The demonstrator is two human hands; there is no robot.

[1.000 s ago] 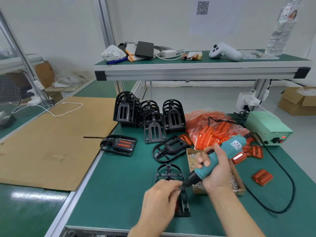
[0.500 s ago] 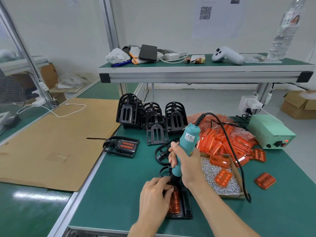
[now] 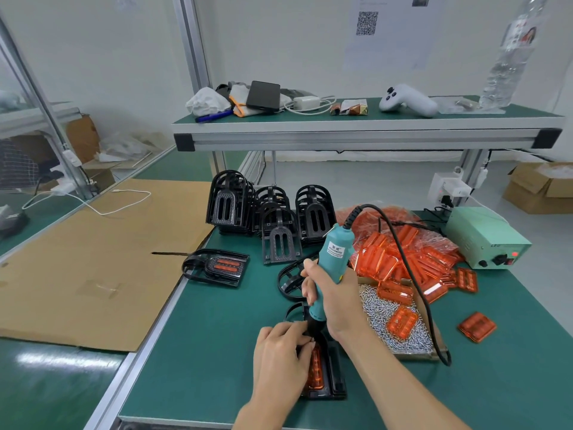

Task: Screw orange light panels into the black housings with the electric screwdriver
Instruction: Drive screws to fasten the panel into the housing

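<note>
We find bare green mat point(image 3: 198, 352) left of the housing in work point(image 3: 333, 377). A finished housing point(image 3: 217, 266) lies beyond it. Stacked housings point(image 3: 269, 209) block the rear. The screw tray point(image 3: 400, 324), its loose orange panels point(image 3: 403, 262) and the screwdriver cable point(image 3: 412, 274) obstruct the right. Bare mat lies right of the cable loop.

The teal electric screwdriver point(image 3: 333, 262) bears a white label reading "KEENWISE". A QR code point(image 3: 367, 23) stands on the wall sheet; other print is unreadable.
</note>
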